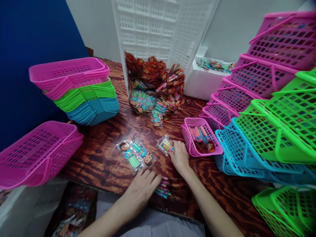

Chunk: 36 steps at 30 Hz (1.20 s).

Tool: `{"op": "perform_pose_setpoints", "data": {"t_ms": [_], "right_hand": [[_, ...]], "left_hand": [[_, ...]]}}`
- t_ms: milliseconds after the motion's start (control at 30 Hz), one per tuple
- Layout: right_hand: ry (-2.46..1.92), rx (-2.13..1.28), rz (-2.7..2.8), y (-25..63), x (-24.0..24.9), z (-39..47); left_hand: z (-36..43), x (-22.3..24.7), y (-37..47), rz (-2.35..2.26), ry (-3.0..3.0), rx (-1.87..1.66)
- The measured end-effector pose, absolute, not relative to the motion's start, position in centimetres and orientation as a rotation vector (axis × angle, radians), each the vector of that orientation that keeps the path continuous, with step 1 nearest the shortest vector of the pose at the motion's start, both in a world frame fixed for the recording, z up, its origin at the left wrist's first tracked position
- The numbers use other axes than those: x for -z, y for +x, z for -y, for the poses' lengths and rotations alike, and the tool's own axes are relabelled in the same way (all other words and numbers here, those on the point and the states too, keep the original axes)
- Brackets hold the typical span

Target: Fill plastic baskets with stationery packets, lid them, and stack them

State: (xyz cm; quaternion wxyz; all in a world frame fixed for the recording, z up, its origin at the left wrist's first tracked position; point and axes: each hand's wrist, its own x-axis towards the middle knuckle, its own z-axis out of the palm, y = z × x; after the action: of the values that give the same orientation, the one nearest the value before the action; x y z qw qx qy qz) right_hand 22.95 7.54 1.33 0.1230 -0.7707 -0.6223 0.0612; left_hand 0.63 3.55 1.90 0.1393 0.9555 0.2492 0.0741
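My right hand point(180, 158) has its fingertips closed on the edge of a small clear packet point(165, 144) lying on the table. Yellowish and colourful contents show through its plastic. My left hand point(142, 186) rests palm down near the table's front edge, fingers stretched forward to the lower edge of some clear packets with cartoon-figure pieces point(135, 153). Several thin, colourful packets point(163, 188) lie right beside this hand, partly hidden by it. Just beyond my right hand stands a small pink basket point(218, 149) with packets of pink and blue sticks and a red-haired cartoon figure inside.
A tipped white crate point(148, 23) spills a heap of cartoon packets point(153, 74) onto the wooden table point(98, 144). Nested baskets point(91, 102) and a pink basket point(41, 158) stand left. Filled baskets point(259, 95) are stacked right. Behind them sits a white foam box point(197, 84).
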Motion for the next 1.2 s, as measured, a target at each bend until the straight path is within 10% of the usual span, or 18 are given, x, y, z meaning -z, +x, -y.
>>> {"op": "perform_pose_setpoints", "data": {"t_ms": [700,1200], "right_hand": [[-0.915,-1.684,0.302,24.7,1.0,-6.0],[-1.725,-0.874,2.066,20.3,-4.1,-1.3]], "left_hand": [[-3.3,-0.4,0.8,-0.772,2.728,-0.278],[-3.3,-1.7,0.7,-0.754,2.904,-0.46]]}}
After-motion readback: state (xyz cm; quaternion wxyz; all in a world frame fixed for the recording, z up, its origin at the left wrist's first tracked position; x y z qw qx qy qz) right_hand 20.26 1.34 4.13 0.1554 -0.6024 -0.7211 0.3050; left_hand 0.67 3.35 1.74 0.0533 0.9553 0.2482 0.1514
